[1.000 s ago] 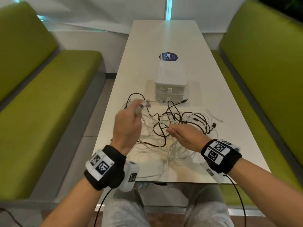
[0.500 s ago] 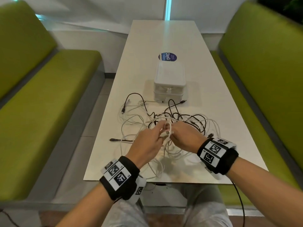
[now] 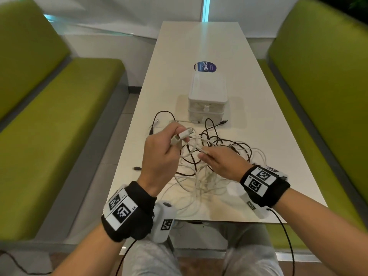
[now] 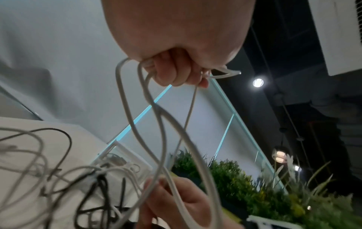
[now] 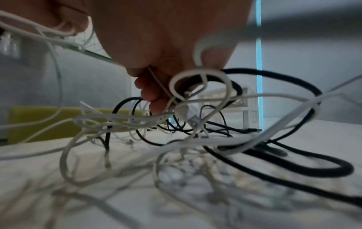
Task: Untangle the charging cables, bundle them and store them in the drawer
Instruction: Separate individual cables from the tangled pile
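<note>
left hand pinches a white cable plug; right hand pinches its strand over the tangle, six o'clock of the drawer box. a hard tug could tighten knots.

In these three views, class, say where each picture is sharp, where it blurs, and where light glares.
Head view: mostly sharp, the benches bowed by the wide lens, soft sheen on the table. Left wrist view: the left hand and its white cable fairly clear, the tangle below smeared, ceiling lamps flaring. Right wrist view: the black cable and white loops readable mid-frame, the near table a blur.
</note>
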Motion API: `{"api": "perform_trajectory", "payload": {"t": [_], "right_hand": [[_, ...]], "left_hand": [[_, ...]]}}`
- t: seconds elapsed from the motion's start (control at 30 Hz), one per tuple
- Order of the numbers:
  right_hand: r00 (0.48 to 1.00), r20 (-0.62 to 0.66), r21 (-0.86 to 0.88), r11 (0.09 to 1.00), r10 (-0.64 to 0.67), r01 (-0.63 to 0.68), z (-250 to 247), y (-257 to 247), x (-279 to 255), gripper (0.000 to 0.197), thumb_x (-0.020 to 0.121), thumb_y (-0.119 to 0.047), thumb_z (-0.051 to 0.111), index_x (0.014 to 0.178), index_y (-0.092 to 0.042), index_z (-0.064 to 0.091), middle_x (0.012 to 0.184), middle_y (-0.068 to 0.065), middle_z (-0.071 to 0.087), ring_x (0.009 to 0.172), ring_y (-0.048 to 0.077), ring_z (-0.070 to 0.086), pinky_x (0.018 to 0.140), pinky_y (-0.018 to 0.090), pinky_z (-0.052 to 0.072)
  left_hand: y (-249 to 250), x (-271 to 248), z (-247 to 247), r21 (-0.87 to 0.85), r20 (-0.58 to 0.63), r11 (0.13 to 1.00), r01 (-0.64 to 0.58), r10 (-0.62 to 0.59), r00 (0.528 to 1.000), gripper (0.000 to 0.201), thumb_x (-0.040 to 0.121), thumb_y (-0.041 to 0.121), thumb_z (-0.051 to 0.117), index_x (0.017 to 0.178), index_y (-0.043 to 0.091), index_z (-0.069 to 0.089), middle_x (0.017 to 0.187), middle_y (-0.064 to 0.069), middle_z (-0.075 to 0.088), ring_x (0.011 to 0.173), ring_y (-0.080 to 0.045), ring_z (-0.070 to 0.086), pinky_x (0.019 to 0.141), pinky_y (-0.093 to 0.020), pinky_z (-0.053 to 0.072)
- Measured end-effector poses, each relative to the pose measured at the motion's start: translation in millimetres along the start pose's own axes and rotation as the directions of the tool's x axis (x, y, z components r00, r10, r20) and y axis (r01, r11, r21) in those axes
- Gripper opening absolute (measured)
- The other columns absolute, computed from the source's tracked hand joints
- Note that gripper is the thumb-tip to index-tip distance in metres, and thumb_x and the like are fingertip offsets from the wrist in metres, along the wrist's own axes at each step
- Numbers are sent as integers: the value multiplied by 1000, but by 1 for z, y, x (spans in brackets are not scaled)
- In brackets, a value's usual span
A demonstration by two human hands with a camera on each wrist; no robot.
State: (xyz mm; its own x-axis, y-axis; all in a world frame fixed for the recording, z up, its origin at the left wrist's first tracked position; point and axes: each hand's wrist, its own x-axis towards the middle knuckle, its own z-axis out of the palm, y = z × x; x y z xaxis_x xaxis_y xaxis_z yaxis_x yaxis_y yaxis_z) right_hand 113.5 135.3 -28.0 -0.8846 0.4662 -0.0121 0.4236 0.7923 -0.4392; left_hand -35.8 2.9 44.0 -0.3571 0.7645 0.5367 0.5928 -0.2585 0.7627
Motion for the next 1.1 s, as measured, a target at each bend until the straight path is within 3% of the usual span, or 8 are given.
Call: {"api": "perform_trajectory", "payload": {"t": [0.1,0.3,0.47,0.57,0.67,0.77,0.97,1.1], "right_hand": [[999,-47,42,999,10,-8,-4,-2,5,43,100,-48,28,81,-14,46,71,2,56,65,20,52,63,36,41],[999,-39,103,995,13,-9,1,3,-8,19,99,-13,43,96,-14,62,89,-4,69,84,16,65,75,29,48],[984,-177,178,984,-1,33,1,-5,-5,20,100,-21,48,111,-21,65,90,-13,65,75,3,54,71,24,46],[984,-173,96,994,-29,46,-1,-6,-4,16,95,-19,53,106,-24,64,91,-5,66,77,14,58,71,34,49],[990,-133,-81,996,-55,45,4,-8,-7,14,89,-18,58,102,-18,64,78,-9,51,80,19,50,67,30,39],[974,-211,-133,990,-83,56,9,-5,-8,13,86,-10,62,97,-12,69,79,-4,54,76,21,47,63,34,41],[939,-197,340,918,281,-203,-14,3,-4,11,84,-23,73,94,-18,77,80,-7,69,75,10,66,70,18,48],[919,-184,564,804,347,-191,-21,2,-4,9,76,-13,80,81,-16,72,74,2,74,65,15,71,67,27,58]], "left_hand": [[4,-3,2,-129,-30,992,5,-9,1000,25,97,21,40,76,28,52,57,13,44,49,-7,32,48,-26,27],[-27,-4,4,185,170,969,161,-193,966,27,94,6,46,95,23,66,60,8,56,51,-10,43,50,-25,30],[-38,-10,16,272,416,919,286,-380,826,38,100,18,46,137,27,53,108,-1,71,98,-19,64,86,-36,49],[-37,-17,26,390,532,900,192,-390,752,46,100,22,46,145,31,41,108,-9,71,95,-25,65,80,-36,49],[-31,-21,33,476,547,872,113,-394,739,40,99,22,45,138,27,48,97,-9,70,89,-29,62,66,-33,37],[-29,-18,33,477,483,866,148,-400,779,22,99,23,43,100,21,65,78,-1,66,80,-28,60,61,-31,32],[-38,-15,34,495,405,848,190,-419,813,29,97,16,40,116,23,61,91,1,68,91,-27,61,69,-33,37],[-49,-7,51,445,503,868,221,-446,741,33,98,20,46,129,26,55,113,-4,68,102,-25,60,74,-30,40]]}}
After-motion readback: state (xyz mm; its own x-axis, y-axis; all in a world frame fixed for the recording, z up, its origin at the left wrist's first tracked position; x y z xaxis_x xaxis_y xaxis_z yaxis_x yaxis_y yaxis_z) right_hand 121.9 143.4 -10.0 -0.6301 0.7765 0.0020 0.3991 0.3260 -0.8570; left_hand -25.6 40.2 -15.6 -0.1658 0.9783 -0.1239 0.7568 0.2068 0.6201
